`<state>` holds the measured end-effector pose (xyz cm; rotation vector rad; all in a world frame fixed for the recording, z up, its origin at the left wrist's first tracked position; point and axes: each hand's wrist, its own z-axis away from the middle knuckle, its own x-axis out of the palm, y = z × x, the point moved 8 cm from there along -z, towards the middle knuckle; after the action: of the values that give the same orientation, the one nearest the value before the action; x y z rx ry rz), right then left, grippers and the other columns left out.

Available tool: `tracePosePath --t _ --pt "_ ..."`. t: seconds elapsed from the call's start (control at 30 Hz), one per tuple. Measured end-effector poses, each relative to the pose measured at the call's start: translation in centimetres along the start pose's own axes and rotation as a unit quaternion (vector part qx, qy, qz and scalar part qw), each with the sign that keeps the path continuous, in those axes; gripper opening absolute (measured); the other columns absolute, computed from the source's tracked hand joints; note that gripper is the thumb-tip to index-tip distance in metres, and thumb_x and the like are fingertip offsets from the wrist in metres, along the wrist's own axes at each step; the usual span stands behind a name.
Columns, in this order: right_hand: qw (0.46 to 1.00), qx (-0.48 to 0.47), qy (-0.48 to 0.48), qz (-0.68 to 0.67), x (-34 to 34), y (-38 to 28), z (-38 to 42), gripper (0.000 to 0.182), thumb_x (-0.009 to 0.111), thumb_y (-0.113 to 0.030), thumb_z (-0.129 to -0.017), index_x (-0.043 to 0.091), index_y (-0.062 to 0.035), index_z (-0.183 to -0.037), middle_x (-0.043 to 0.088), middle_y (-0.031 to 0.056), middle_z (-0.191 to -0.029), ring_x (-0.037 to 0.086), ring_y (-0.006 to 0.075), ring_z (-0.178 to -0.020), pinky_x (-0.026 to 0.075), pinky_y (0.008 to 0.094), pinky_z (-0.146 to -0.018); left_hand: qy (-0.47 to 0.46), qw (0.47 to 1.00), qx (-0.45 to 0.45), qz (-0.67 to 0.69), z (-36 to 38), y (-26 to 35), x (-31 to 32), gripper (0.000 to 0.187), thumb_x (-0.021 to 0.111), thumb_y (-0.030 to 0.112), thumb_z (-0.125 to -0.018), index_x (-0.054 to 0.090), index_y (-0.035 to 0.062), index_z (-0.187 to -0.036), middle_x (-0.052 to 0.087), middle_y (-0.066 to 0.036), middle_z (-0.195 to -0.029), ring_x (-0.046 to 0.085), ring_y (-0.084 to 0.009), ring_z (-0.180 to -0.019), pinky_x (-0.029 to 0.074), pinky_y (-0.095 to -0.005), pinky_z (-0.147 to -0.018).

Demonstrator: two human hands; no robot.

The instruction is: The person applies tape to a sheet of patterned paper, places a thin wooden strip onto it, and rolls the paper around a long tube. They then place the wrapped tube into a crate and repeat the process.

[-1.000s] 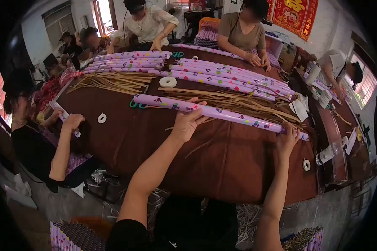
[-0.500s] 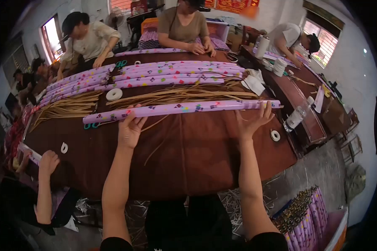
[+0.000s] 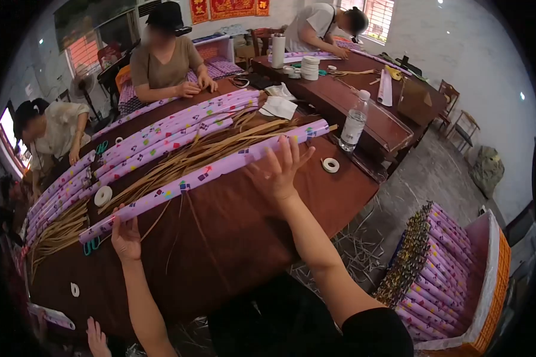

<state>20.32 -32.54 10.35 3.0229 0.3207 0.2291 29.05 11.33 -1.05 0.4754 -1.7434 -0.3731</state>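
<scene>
A long lilac roll (image 3: 205, 174) with small coloured motifs lies slantwise in front of me, over the near edge of the brown strips. My left hand (image 3: 126, 239) grips it close to its lower left end, thumb and fingers around the tube. Toward the other end, my right hand (image 3: 280, 171) is open with fingers spread, against the near side of the roll; the contact is partly hidden. A thin brown strip end pokes out at the roll's right tip. Teal scissors (image 3: 91, 246) lie under the left end.
Brown strips (image 3: 155, 172) and finished-looking lilac rolls (image 3: 161, 134) lie beyond. Tape rolls (image 3: 330, 165) and a water bottle (image 3: 354, 122) stand about. A crate (image 3: 488, 285) of rolls sits at right. Co-workers work across the tables; another person's hand (image 3: 97, 339) shows lower left.
My view has turned to the right. The roll is now tilted, its right end farther away. My right hand has moved inward from the right end and its fingers have spread.
</scene>
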Motion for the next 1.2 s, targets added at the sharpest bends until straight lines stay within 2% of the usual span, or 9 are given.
tracePosePath --t 0.1,0.13,0.2,0.23,0.43,0.57,0.67,1.0,1.2 --pt "0.978 -0.053 -0.188 0.071 -2.2 -1.1 -2.9 0.056 0.073 -0.044 -0.079 0.058 -0.0148 -0.125 0.059 0.0092 -0.126 0.053 0.0342 -0.124 0.012 0.0637 -0.115 -0.020 0.999 -0.026 -0.002 -0.2 0.2 -1.1 0.028 0.063 0.014 -0.094 0.061 0.0042 -0.120 0.064 -0.012 -0.121 0.062 -0.0235 -0.114 0.057 -0.0365 -0.096" --pt "0.977 -0.056 -0.207 0.008 -3.9 -1.1 -4.0 0.054 0.074 -0.044 -0.076 0.064 -0.0091 -0.115 0.063 0.0087 -0.109 0.060 0.0299 -0.111 0.032 0.0555 -0.108 0.041 0.999 -0.001 -0.023 -0.4 0.6 -2.6 0.024 0.065 0.017 -0.093 0.065 0.0038 -0.114 0.068 -0.010 -0.111 0.064 -0.0210 -0.107 0.057 -0.0351 -0.094" --pt "0.962 -0.080 -0.261 -0.021 -7.4 -1.1 -3.2 0.056 0.075 -0.046 -0.074 0.063 -0.0068 -0.113 0.061 0.0087 -0.098 0.060 0.0250 -0.092 0.047 0.0438 -0.088 0.000 0.999 0.020 -0.034 0.0 0.6 -0.5 0.032 0.066 0.021 -0.093 0.060 0.0042 -0.119 0.066 -0.009 -0.111 0.064 -0.0185 -0.102 0.057 -0.0342 -0.091" --pt "0.958 -0.097 -0.268 -0.035 -9.5 -1.1 -2.8 0.053 0.075 -0.048 -0.075 0.064 -0.0063 -0.106 0.055 0.0053 -0.082 0.055 0.0206 -0.073 0.046 0.0355 -0.068 -0.031 0.998 0.010 -0.046 0.8 -0.1 1.9 0.037 0.066 0.023 -0.093 0.056 0.0041 -0.123 0.064 -0.008 -0.113 0.064 -0.0190 -0.101 0.057 -0.0334 -0.089" --pt "0.920 0.135 -0.368 0.000 -21.6 3.2 1.2 0.048 0.075 -0.053 -0.074 0.066 -0.0104 -0.094 0.054 0.0002 -0.067 0.057 0.0176 -0.059 0.042 0.0325 -0.053 -0.299 0.846 -0.021 -0.441 10.3 -7.5 21.1 0.038 0.060 0.021 -0.098 0.051 0.0000 -0.128 0.061 -0.010 -0.110 0.063 -0.0197 -0.094 0.054 -0.0287 -0.078" --pt "0.810 0.499 -0.298 0.079 -29.0 6.7 6.4 0.037 0.076 -0.041 -0.082 0.069 -0.0066 -0.092 0.066 0.0063 -0.070 0.062 0.0168 -0.058 0.046 0.0284 -0.054 -0.282 0.778 -0.146 -0.541 11.7 -13.9 22.6 0.045 0.059 0.024 -0.098 0.046 -0.0004 -0.135 0.062 -0.013 -0.109 0.065 -0.0205 -0.094 0.057 -0.0341 -0.075" --pt "0.645 0.751 -0.085 -0.110 -31.2 8.7 13.7 0.023 0.066 -0.029 -0.094 0.062 -0.0068 -0.096 0.056 -0.0011 -0.070 0.053 0.0068 -0.055 0.043 0.0241 -0.050 -0.301 0.773 -0.161 -0.534 12.2 -16.1 23.3 0.044 0.059 0.023 -0.099 0.046 -0.0004 -0.134 0.062 -0.013 -0.109 0.065 -0.0204 -0.094 0.057 -0.0341 -0.075" --pt "0.632 0.736 0.242 -0.011 -36.5 12.9 18.3 0.026 0.068 -0.008 -0.088 0.044 -0.0077 -0.097 0.053 0.0026 -0.072 0.051 0.0117 -0.052 0.045 0.0277 -0.047 -0.264 0.762 -0.158 -0.569 11.9 -15.1 21.6 0.041 0.058 0.023 -0.099 0.049 -0.0004 -0.131 0.063 -0.013 -0.106 0.065 -0.0202 -0.093 0.057 -0.0340 -0.075" --pt "0.628 0.730 0.265 0.031 -38.5 14.4 18.5 0.028 0.069 -0.010 -0.088 0.043 -0.0077 -0.097 0.052 0.0027 -0.072 0.051 0.0118 -0.053 0.046 0.0282 -0.048 -0.270 0.752 -0.165 -0.577 11.3 -16.4 21.5 0.039 0.058 0.023 -0.099 0.050 -0.0004 -0.130 0.063 -0.012 -0.105 0.065 -0.0200 -0.092 0.057 -0.0340 -0.075"
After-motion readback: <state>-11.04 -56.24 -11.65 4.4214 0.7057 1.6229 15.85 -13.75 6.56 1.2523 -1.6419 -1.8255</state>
